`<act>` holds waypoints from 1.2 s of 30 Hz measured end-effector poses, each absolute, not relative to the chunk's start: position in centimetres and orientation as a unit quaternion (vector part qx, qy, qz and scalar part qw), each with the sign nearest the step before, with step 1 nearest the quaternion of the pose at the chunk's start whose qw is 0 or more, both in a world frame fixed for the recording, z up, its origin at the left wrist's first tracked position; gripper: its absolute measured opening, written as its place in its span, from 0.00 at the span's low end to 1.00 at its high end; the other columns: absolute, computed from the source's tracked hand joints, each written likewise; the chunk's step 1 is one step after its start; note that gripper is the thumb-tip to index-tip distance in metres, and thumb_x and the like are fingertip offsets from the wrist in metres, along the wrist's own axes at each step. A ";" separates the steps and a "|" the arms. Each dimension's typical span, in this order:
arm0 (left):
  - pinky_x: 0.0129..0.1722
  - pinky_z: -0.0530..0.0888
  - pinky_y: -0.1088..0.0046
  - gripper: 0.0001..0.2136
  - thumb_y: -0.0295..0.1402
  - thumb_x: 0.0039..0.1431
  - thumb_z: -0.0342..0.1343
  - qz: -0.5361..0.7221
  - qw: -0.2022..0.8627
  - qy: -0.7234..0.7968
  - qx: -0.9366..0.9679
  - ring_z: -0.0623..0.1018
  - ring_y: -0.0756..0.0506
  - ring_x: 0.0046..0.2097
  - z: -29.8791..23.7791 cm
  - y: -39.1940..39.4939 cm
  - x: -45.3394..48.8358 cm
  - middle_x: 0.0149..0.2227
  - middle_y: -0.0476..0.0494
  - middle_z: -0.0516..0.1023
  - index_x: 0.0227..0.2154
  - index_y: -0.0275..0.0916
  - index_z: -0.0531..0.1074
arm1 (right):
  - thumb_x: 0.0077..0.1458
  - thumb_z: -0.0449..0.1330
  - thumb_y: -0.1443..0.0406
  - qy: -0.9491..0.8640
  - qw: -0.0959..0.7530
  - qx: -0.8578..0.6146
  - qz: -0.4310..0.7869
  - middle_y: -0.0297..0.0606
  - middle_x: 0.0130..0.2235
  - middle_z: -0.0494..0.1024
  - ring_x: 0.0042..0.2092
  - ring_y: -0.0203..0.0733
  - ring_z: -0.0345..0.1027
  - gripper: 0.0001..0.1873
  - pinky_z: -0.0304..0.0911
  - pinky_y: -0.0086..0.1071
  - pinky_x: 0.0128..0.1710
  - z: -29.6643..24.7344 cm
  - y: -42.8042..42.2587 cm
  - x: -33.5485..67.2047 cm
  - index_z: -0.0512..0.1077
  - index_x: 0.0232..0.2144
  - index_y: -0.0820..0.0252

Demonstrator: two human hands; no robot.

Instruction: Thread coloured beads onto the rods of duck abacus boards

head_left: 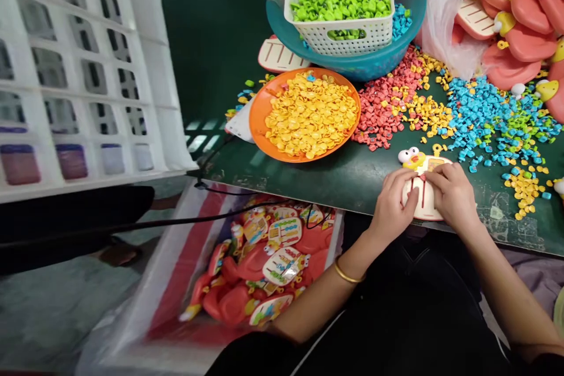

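A cream, slotted toy board (426, 207) with a red rim and a yellow bird's head with bulging white eyes lies at the table's front edge. My left hand (393, 198) grips its left side, thumb over the face and fingertips near the upper slots. From the other side, my right hand (453, 192) has its fingers closed at a small red piece (422, 177) on the board. Both sets of fingertips nearly meet there and partly hide the piece. Red lines show in the slots below.
An orange plate (252, 107) of yellow pieces stands left of a blue basin (275, 19) bearing a white basket (339, 41) of green pieces. Loose red pieces (383, 107) and blue pieces (473, 107) spread behind my hands. Red toys (511, 50) pile at right; a crate (90, 141) stands left; a box (170, 282) holds toys below.
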State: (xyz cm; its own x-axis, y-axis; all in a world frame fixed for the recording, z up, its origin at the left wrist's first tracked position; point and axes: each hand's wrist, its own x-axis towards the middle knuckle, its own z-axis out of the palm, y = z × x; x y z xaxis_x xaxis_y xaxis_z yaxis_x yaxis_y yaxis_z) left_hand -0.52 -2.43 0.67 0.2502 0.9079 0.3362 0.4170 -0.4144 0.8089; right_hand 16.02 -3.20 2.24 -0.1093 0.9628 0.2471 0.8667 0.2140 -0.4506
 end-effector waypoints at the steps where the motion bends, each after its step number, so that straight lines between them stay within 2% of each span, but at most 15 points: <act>1: 0.57 0.72 0.60 0.10 0.33 0.68 0.51 0.407 0.303 0.447 0.737 0.73 0.42 0.55 0.7 -2.7 -0.7 0.50 0.39 0.73 0.50 0.40 0.67 | 0.63 0.53 0.68 -0.746 0.253 -0.608 0.098 0.42 0.38 0.75 0.42 0.47 0.63 0.15 0.64 0.40 0.42 2.2 -2.7 15.8 0.79 0.39 0.52; 6: 0.57 0.72 0.57 0.15 0.33 0.65 0.54 0.406 0.291 0.455 0.737 0.71 0.40 0.56 0.4 -3.2 -0.9 0.51 0.36 0.69 0.53 0.39 0.63 | 0.62 0.53 0.69 -0.775 0.294 -0.536 0.162 0.39 0.34 0.74 0.41 0.45 0.64 0.16 0.64 0.41 0.43 1.8 -1.4 14.9 0.80 0.37 0.50; 11: 0.58 0.71 0.56 0.19 0.33 0.63 0.56 0.414 0.255 0.483 0.729 0.70 0.40 0.57 0.0 -3.5 -0.6 0.53 0.35 0.66 0.56 0.38 0.61 | 0.62 0.58 0.61 -0.701 0.350 -0.603 0.148 0.41 0.39 0.74 0.44 0.46 0.66 0.11 0.66 0.42 0.45 1.6 -2.3 15.2 0.80 0.40 0.52; 15: 0.62 0.68 0.54 0.25 0.36 0.66 0.53 0.388 0.271 0.489 0.733 0.67 0.38 0.62 0.1 -3.7 -0.5 0.59 0.31 0.64 0.63 0.37 0.55 | 0.63 0.58 0.62 -0.723 0.334 -0.588 0.142 0.40 0.34 0.74 0.41 0.45 0.64 0.11 0.65 0.41 0.42 1.8 -2.2 15.7 0.81 0.36 0.52; 18: 0.62 0.68 0.55 0.26 0.37 0.67 0.51 0.382 0.287 0.476 0.738 0.67 0.38 0.62 0.2 -3.5 -0.6 0.59 0.31 0.64 0.64 0.37 0.54 | 0.62 0.59 0.63 -0.757 0.313 -0.547 0.172 0.38 0.32 0.73 0.40 0.45 0.63 0.11 0.64 0.41 0.41 2.1 -1.2 15.7 0.82 0.34 0.50; 25: 0.58 0.71 0.60 0.18 0.33 0.66 0.52 0.401 0.244 0.466 0.750 0.70 0.40 0.59 -0.2 -3.2 -0.6 0.58 0.35 0.66 0.57 0.39 0.67 | 0.61 0.60 0.62 -0.741 0.338 -0.549 0.186 0.39 0.37 0.75 0.42 0.45 0.67 0.08 0.67 0.42 0.44 2.2 -1.3 16.0 0.80 0.40 0.52; 29: 0.57 0.69 0.55 0.16 0.32 0.64 0.52 0.371 0.194 0.480 0.771 0.70 0.38 0.55 0.0 -3.2 -0.2 0.54 0.35 0.71 0.54 0.36 0.70 | 0.58 0.64 0.60 -0.704 0.363 -0.597 0.127 0.39 0.35 0.75 0.41 0.46 0.69 0.06 0.69 0.41 0.42 1.8 -2.1 16.0 0.79 0.37 0.53; 32: 0.54 0.69 0.57 0.14 0.30 0.65 0.48 0.340 0.198 0.467 0.792 0.70 0.38 0.52 0.2 -3.3 0.0 0.51 0.36 0.74 0.51 0.35 0.70 | 0.62 0.59 0.63 -0.713 0.360 -0.586 0.137 0.38 0.34 0.76 0.41 0.44 0.70 0.08 0.69 0.39 0.42 1.7 -2.5 16.2 0.80 0.36 0.52; 36: 0.51 0.71 0.61 0.11 0.27 0.65 0.48 0.365 0.202 0.437 0.797 0.72 0.41 0.50 0.2 -3.4 0.0 0.47 0.38 0.76 0.48 0.37 0.70 | 0.64 0.54 0.67 -0.714 0.359 -0.580 0.157 0.39 0.38 0.77 0.44 0.44 0.70 0.13 0.68 0.40 0.45 1.6 -2.8 16.4 0.79 0.40 0.53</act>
